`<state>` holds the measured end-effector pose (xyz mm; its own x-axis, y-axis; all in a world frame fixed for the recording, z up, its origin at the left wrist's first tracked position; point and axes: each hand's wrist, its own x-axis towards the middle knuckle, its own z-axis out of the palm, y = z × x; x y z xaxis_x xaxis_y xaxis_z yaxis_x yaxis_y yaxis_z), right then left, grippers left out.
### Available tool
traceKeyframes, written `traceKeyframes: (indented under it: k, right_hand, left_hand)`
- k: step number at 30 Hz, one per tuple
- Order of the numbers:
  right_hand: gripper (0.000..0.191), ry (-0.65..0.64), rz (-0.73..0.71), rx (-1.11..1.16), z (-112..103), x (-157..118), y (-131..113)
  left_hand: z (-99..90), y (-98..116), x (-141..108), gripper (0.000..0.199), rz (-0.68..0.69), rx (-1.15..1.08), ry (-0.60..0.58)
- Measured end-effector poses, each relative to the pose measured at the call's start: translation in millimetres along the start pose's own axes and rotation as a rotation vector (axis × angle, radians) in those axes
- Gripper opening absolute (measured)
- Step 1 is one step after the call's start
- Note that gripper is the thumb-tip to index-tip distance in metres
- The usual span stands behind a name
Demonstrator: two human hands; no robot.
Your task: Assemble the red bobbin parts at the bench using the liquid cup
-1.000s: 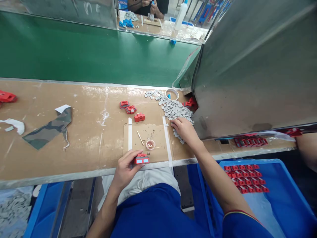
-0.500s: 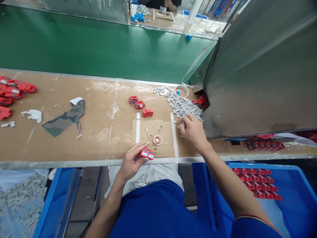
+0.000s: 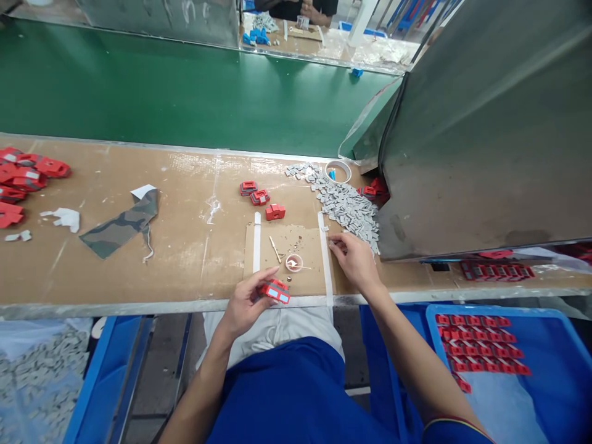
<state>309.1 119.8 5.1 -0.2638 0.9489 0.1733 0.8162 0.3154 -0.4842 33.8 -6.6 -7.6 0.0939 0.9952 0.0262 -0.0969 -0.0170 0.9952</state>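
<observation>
My left hand [image 3: 245,306] holds a red toy vehicle part [image 3: 276,291] with grey trim and pale window-like patches, just over the table's front edge. My right hand [image 3: 352,259] is pinched, its fingertips beside the right white tape strip; whatever lies between them is too small to make out. Just beyond it spreads a pile of small flat grey pieces [image 3: 346,203]. Between the hands stands a small round cup [image 3: 294,263] with a thin stick in it. A short pale stick [image 3: 275,249] lies to its left. Several red parts [image 3: 275,212] rest farther back.
A tape roll [image 3: 338,172] lies at the pile's far end. A large grey panel [image 3: 481,135] bounds the right side. More red parts [image 3: 30,176] are heaped at far left, near a camouflage-patterned scrap [image 3: 123,222]. A blue bin [image 3: 550,370] at lower right holds rows of red parts.
My right hand has drawn back from the edge of the grey pile, slightly left and toward me, fingers still pinched. My left hand keeps the red part almost in place, tilted slightly.
</observation>
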Motion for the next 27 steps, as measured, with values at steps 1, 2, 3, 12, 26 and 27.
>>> traceKeyframes:
  k: [1, 2, 3, 12, 26, 27]
  right_hand:
    - [0.016, 0.02, 0.015, 0.043, 0, -1, 0]
    - [0.016, 0.039, 0.025, 0.075, -1, -2, 0]
    - [0.017, 0.055, 0.032, 0.101, -1, -2, -1]
    - [0.015, 0.062, 0.084, 0.45, -24, -17, -19]
    - [0.013, -0.273, -0.021, 0.776, -14, -51, -116]
    - [0.013, -0.274, -0.017, 0.773, -11, -51, -115]
  left_hand:
    - [0.6, -1, 0, 0.05, -0.033, -0.05, -0.001]
    - [1.2, -1, -1, 0.047, -0.054, -0.09, -0.002]
    - [1.6, 0, 0, 0.044, -0.062, -0.118, -0.003]
    - [2.3, 4, 3, 0.033, -0.001, -0.128, 0.007]
    - [-0.3, 4, 2, 0.04, -0.095, -0.162, -0.005]
    - [0.1, 4, 2, 0.04, -0.088, -0.166, -0.003]
